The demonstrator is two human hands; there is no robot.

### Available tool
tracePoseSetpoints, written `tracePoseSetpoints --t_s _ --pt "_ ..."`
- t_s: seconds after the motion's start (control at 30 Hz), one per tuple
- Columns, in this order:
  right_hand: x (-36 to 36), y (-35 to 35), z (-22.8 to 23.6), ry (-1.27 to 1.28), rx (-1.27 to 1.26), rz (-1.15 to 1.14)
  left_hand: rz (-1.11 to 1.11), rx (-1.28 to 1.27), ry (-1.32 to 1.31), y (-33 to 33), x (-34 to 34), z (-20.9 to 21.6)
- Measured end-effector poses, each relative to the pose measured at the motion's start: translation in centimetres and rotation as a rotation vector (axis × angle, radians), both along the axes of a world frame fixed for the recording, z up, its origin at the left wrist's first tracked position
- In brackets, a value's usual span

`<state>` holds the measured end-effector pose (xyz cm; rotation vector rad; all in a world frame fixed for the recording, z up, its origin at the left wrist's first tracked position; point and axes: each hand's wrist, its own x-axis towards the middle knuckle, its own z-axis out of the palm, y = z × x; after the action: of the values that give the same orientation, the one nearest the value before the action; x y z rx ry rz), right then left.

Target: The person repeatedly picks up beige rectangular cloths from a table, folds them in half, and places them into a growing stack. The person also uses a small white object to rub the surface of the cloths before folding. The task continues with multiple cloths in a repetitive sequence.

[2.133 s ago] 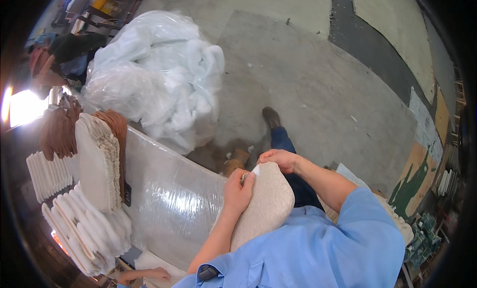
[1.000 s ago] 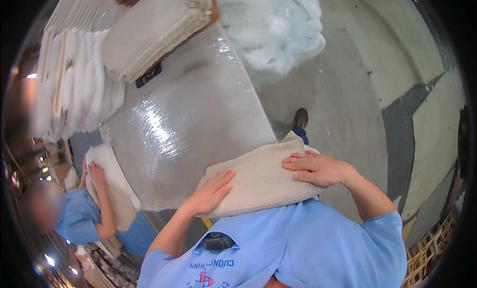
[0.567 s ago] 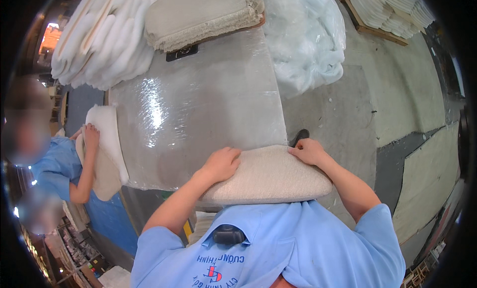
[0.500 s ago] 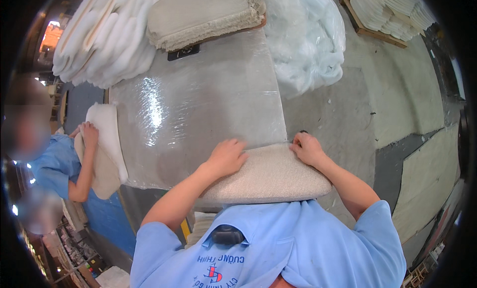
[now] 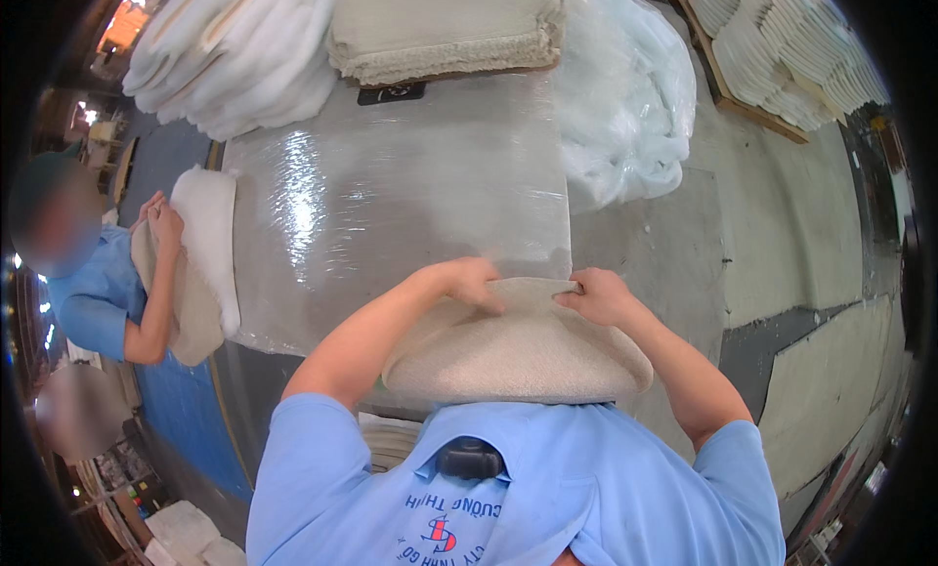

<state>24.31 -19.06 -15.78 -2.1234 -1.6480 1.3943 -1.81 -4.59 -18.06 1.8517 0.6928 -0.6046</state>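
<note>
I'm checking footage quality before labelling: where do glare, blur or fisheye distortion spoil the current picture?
Head view: streaky white glare on the film-wrapped tabletop; head view: the left hand slightly smeared, the right hand and the beige cushion crisper; head view: a blurred patch over the head of the co-worker; head view: black fisheye vignetting rounds off the corners.

Blue lettering (image 5: 454, 505) and a red-and-blue emblem (image 5: 443, 534) mark my shirt (image 5: 645, 488) behind my left grip (image 5: 474, 285); beyond, a black patch (image 5: 391, 93) shows white marking.
</note>
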Motion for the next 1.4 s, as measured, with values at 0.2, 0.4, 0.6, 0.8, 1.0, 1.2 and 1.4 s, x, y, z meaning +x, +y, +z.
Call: tracePoseSetpoints --t_s 0.2,0.4,0.6,0.8,1.0,1.2,1.4 --pt "-3.7 2.1 -2.5 -0.154 0.045 -0.055 0.342 0.32 0.12 -3.9 -3.5 -0.8" --pt "-4.5 0.2 -5.7 -0.221 0.334 -0.03 0.459 0.668 -0.075 -6.9 -4.0 -4.6" --pt "-4.4 0.3 -7.0 -0.142 0.401 -0.102 0.508 0.686 -0.148 -6.3 -3.7 -4.9" --pt "-0.8 0.1 -4.6 -0.154 0.221 -0.014 0.34 0.488 0.052 -4.5 -5.2 -0.5" --pt "-1.4 -0.8 -5.5 -0.186 0.357 -0.085 0.461 0.538 0.173 -5.3 -6.5 -1.9" --pt "-1.4 0.0 -5.7 -0.207 0.286 -0.058 0.446 0.584 0.096 -5.0 -6.9 -2.6" --pt "2.5 -0.8 3.0 0.249 0.283 0.04 0.537 0.398 -0.23 -4.4 -12.0 6.4"
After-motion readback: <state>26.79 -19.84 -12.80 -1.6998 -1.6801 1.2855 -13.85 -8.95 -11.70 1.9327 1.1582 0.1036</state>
